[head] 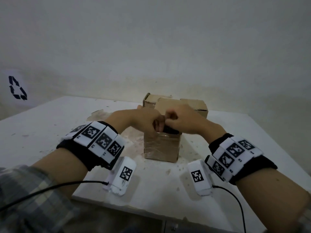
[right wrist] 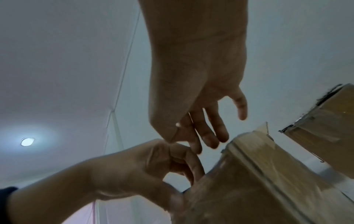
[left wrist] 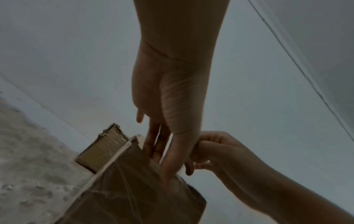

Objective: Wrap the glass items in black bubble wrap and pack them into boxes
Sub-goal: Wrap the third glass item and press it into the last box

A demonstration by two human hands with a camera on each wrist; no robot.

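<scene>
A small taped cardboard box [head: 161,148] [left wrist: 124,189] [right wrist: 258,181] stands upright in the middle of the white table [head: 42,132]. Something black, the bubble wrap [head: 170,131], shows just inside its open top; no glass is visible. My left hand [head: 146,121] [left wrist: 168,98] pinches the box's near wall, with the thumb outside and the fingers reaching inside. My right hand [head: 181,121] [right wrist: 191,83] hovers over the opening, close against the left hand. Its fingers point loosely down and I see nothing held in them.
Two more cardboard boxes stand behind, a larger one [head: 193,106] [right wrist: 325,113] and a smaller one [head: 149,100] [left wrist: 103,148]. The tabletop is scuffed and flaked around the box. A recycling sign [head: 17,88] hangs on the left wall. Black cables trail from both wrists.
</scene>
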